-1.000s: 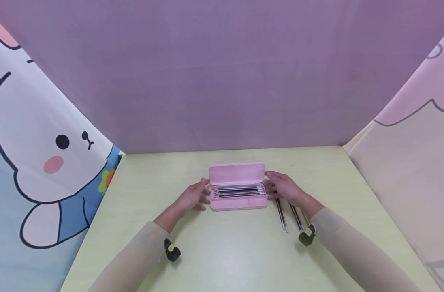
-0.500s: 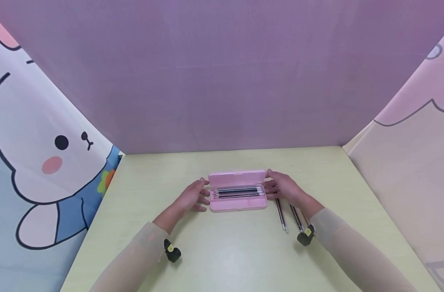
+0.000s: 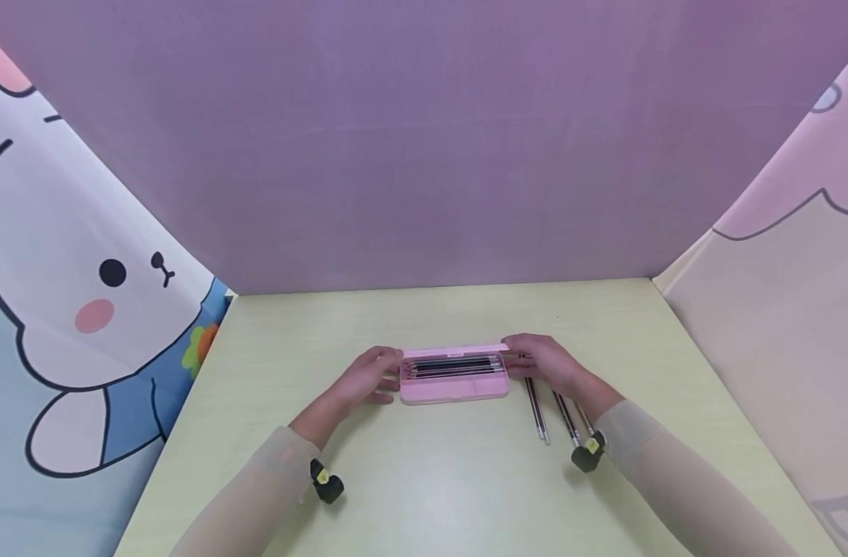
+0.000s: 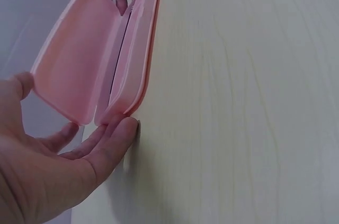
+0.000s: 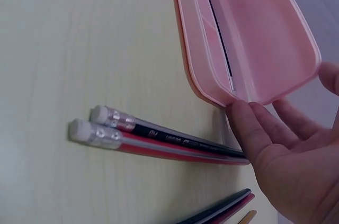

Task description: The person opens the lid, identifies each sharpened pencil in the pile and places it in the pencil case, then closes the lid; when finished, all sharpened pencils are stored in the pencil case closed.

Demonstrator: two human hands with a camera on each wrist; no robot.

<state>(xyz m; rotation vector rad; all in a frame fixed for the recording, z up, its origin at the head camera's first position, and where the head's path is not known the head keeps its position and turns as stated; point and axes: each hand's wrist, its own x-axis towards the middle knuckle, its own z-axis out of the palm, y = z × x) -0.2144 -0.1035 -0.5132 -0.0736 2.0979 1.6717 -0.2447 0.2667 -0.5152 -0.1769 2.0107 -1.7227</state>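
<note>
A pink pencil case point(image 3: 455, 389) sits on the table with its lid point(image 4: 79, 49) raised and tilted, hinged at the far side. Several dark striped pencils point(image 3: 455, 367) lie inside. At the case's left end is my left hand point(image 3: 365, 377); its thumb touches the lid's edge and its fingertips touch the end of the base. My right hand point(image 3: 545, 363) is at the other end, thumb by the lid's edge, fingertips against the base. Both hands have their fingers extended and spread. Near my right hand lie two loose pencils point(image 5: 169, 142) with white erasers.
More loose pencils point(image 3: 566, 418) lie beneath my right wrist, partly hidden by the wrist camera point(image 3: 588, 452). The pale wooden table point(image 3: 431, 480) ends at a purple backdrop point(image 3: 431, 155). Printed cloth panels point(image 3: 83, 232) stand at both sides.
The lid has swung up and forward from lying wide open at the back. Both thumbs have come forward with it, while the base and the loose pencils have stayed nearly in place.
</note>
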